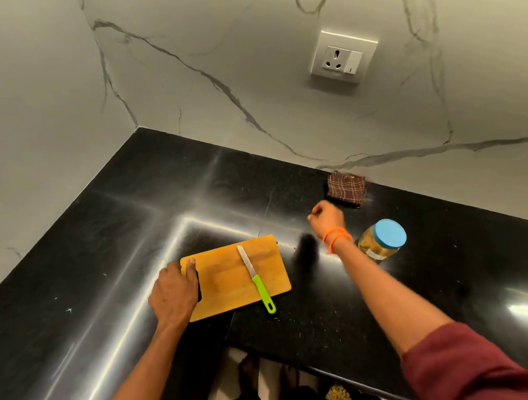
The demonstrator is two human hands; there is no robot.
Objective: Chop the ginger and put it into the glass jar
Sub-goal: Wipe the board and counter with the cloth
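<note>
One hand [174,290] on board [230,277] (gripping).

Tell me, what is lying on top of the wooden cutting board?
On the cutting board lies a green-handled knife. The left hand grips its left edge, covering that part. No ginger is visible on it.

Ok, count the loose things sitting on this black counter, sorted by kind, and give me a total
Cutting board: 1
Knife: 1
Jar with blue lid: 1
Checked cloth: 1
Total: 4
</note>
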